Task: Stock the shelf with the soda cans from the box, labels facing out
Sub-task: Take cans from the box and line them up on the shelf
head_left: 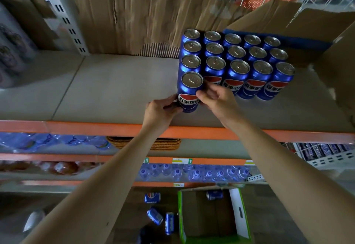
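We are pinching the blue aluminium soda can [189, 92] between left hand [161, 109] at eight o'clock and right hand [215, 97] at three, turning its label outward on the grey shelf [107, 90].

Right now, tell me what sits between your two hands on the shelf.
Head view: one blue can, upright, label facing out, pinched by the left hand and right hand.
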